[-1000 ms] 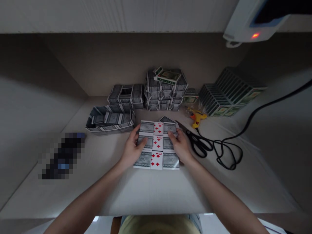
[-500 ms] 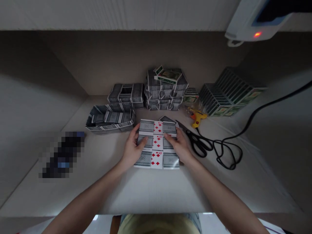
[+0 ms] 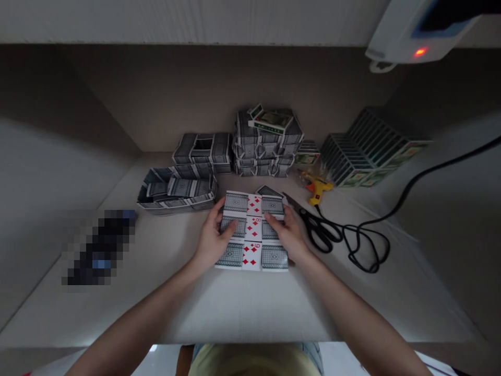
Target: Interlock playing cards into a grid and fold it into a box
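A flat panel of folded playing cards (image 3: 252, 231) lies on the white table (image 3: 242, 308), with blue-patterned backs down both sides and red diamond faces down the middle. My left hand (image 3: 213, 237) rests on its left side, thumb and fingers pressed flat on the cards. My right hand (image 3: 287, 235) presses the right side the same way, its fingers reaching toward the middle strip. Both hands hold the panel down.
Folded-card boxes lie behind: a low open one (image 3: 178, 192) at left, a taller one (image 3: 203, 154), a stacked pile (image 3: 268, 143). Card packs (image 3: 368, 149) stand at the right. Black scissors (image 3: 319, 230), a yellow glue gun (image 3: 317, 188) and its black cord (image 3: 368, 245) lie right of the panel.
The fingers of my right hand have crept slightly inward toward the red middle strip. My left hand and the panel stay put.
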A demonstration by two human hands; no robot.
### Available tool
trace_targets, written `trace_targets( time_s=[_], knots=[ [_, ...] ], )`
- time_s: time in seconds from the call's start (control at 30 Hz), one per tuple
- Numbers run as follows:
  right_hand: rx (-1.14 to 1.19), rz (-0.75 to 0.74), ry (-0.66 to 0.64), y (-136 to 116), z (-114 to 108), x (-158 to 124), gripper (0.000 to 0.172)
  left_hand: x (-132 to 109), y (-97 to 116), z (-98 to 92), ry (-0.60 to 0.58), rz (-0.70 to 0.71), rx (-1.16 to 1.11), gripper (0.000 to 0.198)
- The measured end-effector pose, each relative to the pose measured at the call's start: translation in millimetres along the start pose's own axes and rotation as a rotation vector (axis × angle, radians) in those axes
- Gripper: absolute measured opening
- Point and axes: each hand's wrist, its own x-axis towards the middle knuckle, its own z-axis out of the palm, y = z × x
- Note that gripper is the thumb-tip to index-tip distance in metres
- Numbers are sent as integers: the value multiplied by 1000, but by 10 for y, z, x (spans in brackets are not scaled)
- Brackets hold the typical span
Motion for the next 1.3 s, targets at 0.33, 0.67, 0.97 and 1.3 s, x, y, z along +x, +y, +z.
trace_targets(
  time_s=[0.33, 0.67, 0.97, 1.3],
  knots=[
    [9, 53, 1, -21, -5, 3, 42, 0, -6, 0, 5, 4, -2, 66],
    [30, 47, 7, -9, 13, 2, 39, -18, 3, 6, 4, 40, 0, 64],
    [-13, -26, -8, -15, 18, -6, 41, -11, 17, 10, 27, -7, -30, 65],
    [-16, -26, -49, -31, -7, 26, 42, 20, 46, -8, 29, -42, -30, 67]
  ],
)
